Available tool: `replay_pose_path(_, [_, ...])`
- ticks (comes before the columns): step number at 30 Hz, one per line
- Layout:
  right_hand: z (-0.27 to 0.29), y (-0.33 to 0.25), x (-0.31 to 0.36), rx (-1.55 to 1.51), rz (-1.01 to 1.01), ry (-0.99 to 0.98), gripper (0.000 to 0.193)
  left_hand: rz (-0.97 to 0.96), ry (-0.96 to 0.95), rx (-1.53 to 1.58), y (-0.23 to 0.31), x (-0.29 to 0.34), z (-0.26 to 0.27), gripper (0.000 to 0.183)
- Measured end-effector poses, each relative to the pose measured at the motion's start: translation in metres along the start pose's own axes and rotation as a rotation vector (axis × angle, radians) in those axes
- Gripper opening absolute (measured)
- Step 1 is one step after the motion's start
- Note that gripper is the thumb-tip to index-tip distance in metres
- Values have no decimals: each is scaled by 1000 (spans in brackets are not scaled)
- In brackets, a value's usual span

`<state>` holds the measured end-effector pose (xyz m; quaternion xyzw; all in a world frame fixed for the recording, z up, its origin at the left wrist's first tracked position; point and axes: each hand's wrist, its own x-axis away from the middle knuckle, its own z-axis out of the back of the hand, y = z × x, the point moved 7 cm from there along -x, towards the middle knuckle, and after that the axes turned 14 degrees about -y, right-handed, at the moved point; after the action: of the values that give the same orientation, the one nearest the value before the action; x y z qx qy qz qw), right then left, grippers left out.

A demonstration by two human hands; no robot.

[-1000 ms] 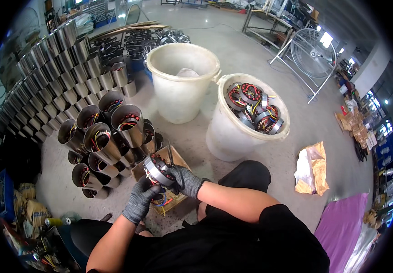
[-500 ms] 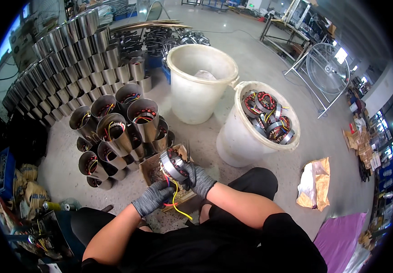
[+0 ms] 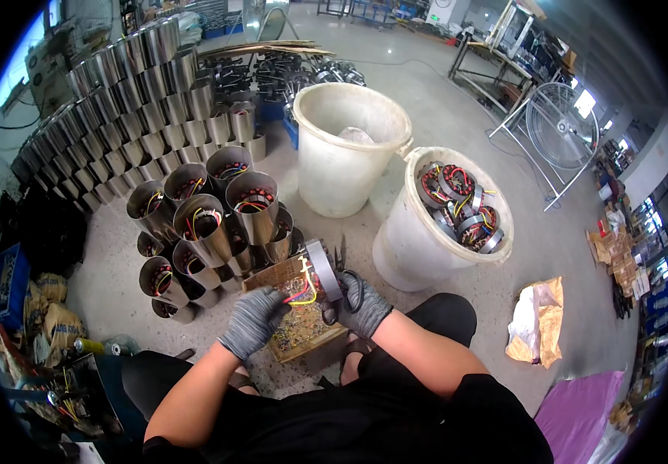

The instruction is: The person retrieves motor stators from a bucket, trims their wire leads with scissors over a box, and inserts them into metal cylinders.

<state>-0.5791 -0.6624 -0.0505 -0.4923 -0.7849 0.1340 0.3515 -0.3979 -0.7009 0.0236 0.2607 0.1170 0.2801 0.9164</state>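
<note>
A motor stator (image 3: 321,270), a silver ring with wire leads, is tilted on its side over a wooden box (image 3: 303,346). My gloved right hand (image 3: 362,309) grips it by its right side. In the same hand sits a pair of black-handled scissors (image 3: 341,260), blades pointing up and away. My gloved left hand (image 3: 253,322) is closed beside the box, its fingertips at the ends of the red and yellow wires (image 3: 303,300) that stretch from the stator. The box holds many small wire scraps.
Metal cylinders (image 3: 200,224) with stators inside stand in a stacked group at left, before a wall of more cylinders (image 3: 140,108). A white bucket (image 3: 334,182) stands ahead; another bucket (image 3: 403,247), full of stators, is at right. A torn paper sack (image 3: 535,321) lies on the floor.
The stator has turned onto its edge and shifted slightly right. My left hand has drawn left, away from it, pulling the wires sideways. The scissors' blades now show beside the stator.
</note>
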Motion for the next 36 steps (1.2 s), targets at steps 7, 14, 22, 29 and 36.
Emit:
replay_pose_path(7, [20, -18, -10, 155, 141, -10, 21, -50, 261, 35, 38, 6, 19, 40])
replay_pose_path(14, [10, -15, -14, 108, 241, -12, 18, -42, -125, 772, 24, 14, -37, 43])
replay_pose_path(22, [-31, -9, 2, 443, 280, -29, 39, 502, -232, 1761, -14, 14, -87, 65])
replay_pose_path(29, [-44, 0, -1, 1012, 383, -204, 31, 382, 175, 2078, -40, 18, -74, 21])
replay_pose_path(36, [-36, 20, -4, 137, 84, -101, 27, 209, 368, 1963, -30, 12, -25, 33])
